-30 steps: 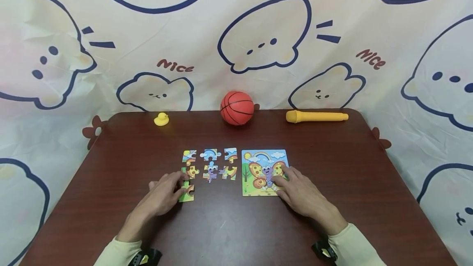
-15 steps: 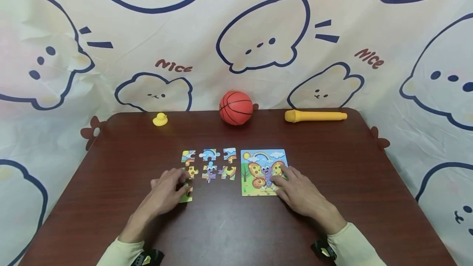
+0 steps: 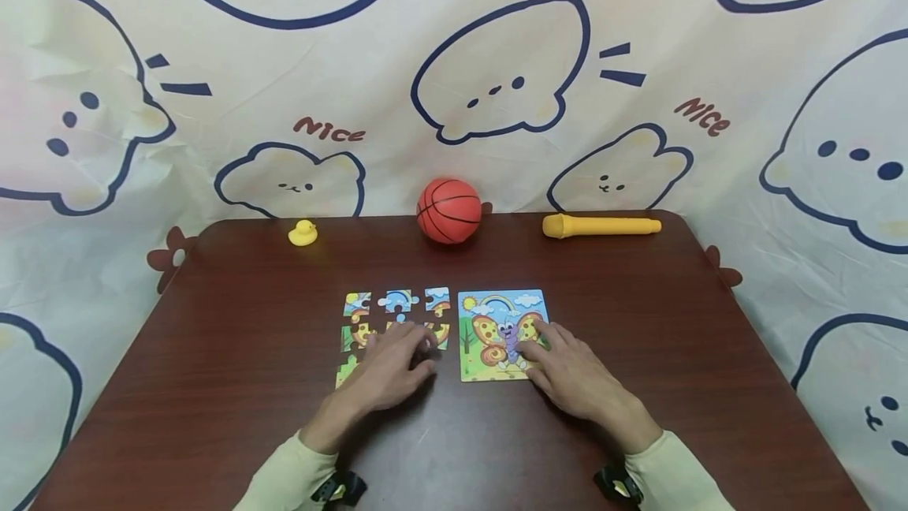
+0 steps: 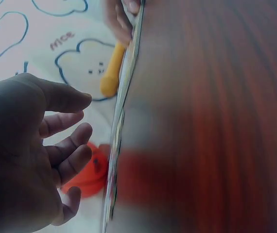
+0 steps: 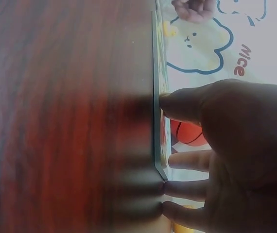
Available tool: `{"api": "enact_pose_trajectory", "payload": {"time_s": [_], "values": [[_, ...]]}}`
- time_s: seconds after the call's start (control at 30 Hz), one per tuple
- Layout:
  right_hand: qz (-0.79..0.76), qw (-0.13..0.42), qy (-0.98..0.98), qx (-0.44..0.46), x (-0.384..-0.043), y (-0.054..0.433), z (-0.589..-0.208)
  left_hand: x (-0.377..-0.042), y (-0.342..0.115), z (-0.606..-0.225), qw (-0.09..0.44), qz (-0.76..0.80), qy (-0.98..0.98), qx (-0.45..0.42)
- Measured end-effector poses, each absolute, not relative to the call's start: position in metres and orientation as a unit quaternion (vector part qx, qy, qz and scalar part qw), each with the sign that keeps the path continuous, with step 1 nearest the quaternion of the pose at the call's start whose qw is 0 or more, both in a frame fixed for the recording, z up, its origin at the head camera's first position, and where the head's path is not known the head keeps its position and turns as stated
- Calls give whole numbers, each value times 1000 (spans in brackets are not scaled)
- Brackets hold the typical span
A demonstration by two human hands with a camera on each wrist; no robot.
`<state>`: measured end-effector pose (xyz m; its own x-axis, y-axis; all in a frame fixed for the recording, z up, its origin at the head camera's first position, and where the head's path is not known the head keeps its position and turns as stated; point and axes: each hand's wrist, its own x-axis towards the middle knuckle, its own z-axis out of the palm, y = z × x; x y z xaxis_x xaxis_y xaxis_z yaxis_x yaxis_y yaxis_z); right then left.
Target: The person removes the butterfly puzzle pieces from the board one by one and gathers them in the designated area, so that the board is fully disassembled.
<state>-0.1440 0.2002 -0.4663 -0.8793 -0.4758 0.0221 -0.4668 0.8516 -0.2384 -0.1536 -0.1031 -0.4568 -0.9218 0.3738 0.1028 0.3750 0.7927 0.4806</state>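
Observation:
Several loose jigsaw pieces, among them a rainbow piece [image 3: 399,300] and a green corner piece [image 3: 346,369], lie in rows on the table. My left hand [image 3: 390,369] hovers over the lower middle of these rows and hides some pieces. Its loosely bent fingers [image 4: 73,150] hold nothing in the left wrist view, and they are apart from the tabletop. To the right lies a square butterfly picture board [image 3: 500,304]. My right hand [image 3: 578,373] rests on its right side. In the right wrist view the thumb [image 5: 180,104] touches the board's top, with fairly straight fingers at its edge.
Along the back of the brown table [image 3: 213,337] sit a yellow rubber duck [image 3: 303,233], a small red basketball [image 3: 448,211] and a yellow microphone-shaped toy [image 3: 601,226]. A cartoon-printed cloth [image 3: 397,101] hangs behind the table.
My left hand has moved right from the left column of pieces to over the middle and right ones, uncovering the green corner piece. The right hand has stayed on the board.

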Motion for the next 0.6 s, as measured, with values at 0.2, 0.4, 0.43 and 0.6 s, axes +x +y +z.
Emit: {"api": "enact_pose_trajectory", "payload": {"time_s": [0.2,0.4,0.43,0.6], "values": [[-125,17,960,-248,-145,203,-465,-157,-76,-454,-7,-249,-940,-232],[-121,18,971,-207,-149,204,-464,-160,-58,-453,-13,-252,-933,-257],[-121,19,972,-200,-149,204,-464,-161,-56,-454,-14,-250,-932,-262],[-118,35,977,-176,-149,206,-465,-162,-47,-459,-19,-237,-929,-284]]}}
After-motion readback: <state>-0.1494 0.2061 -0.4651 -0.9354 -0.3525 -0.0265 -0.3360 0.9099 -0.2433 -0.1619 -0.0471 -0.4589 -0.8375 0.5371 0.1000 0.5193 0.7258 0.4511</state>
